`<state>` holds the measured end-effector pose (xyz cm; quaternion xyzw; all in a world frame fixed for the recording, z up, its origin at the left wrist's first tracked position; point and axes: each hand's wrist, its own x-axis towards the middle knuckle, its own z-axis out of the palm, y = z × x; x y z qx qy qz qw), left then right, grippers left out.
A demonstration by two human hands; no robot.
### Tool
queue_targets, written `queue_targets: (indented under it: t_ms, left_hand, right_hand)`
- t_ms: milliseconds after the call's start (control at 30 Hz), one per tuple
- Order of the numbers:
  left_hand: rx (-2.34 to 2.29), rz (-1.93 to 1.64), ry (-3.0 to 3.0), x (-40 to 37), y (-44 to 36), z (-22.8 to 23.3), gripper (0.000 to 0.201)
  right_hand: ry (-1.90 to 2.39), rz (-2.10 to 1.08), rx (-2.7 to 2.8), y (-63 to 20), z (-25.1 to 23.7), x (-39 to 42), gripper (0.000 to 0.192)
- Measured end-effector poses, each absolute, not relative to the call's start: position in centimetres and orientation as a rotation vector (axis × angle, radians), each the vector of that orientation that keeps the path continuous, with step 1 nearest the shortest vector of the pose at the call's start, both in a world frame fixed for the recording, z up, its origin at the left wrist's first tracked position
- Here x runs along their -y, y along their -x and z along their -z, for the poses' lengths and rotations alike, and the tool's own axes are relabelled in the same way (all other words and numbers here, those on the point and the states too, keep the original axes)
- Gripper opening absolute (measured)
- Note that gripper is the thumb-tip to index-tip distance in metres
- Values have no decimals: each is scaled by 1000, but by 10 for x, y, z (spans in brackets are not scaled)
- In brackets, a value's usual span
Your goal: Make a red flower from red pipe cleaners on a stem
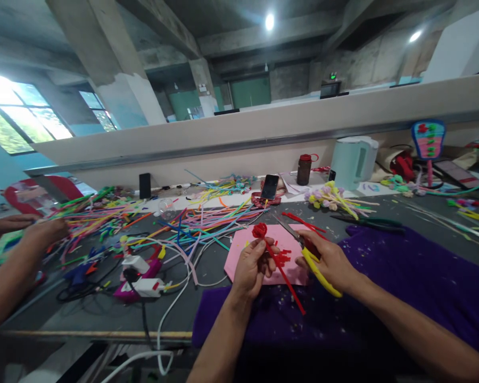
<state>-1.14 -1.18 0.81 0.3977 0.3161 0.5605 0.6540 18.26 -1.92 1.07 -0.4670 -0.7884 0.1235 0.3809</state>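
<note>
Glowing window (19, 118) — cluttered dark table (91, 315)

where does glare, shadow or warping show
Head view: large paned window burns out white at top; round white ceiling light at top centre flares; broad grey concrete pillar leans, likely wide-angle distortion; dark purple fabric sinks into shadow at bottom centre.

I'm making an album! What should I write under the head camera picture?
The left hand holds a red flower and the right hand holds yellow-handled scissors, near a pink sheet.
</note>
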Motion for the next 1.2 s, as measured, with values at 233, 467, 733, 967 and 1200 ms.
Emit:
queue_targets:
  t_ms: [233, 467, 733, 967, 1200]
  left_hand:
    - [-715, -1269, -942, 12, 10, -8, 26]
    - [-750, -1264, -971, 14, 8, -9, 27]
    - [-759, -1254, -1048, 15, 5, -8, 28]
    - [-744, -1228, -1043, 16, 4, -9, 27]
    - [-738, -1225, -1030, 16, 2, -10, 28]
  right_hand:
    - [1173, -166, 2063, -176, 3, 18, 52]
    - [1127, -145, 2066, -174, 4, 18, 53]
    - [1088, -98, 2065, -174, 10, 15, 49]
    - [1065, -100, 2069, -174, 12, 15, 46]
    - [1048, -99, 2086, -176, 11, 16, 47]
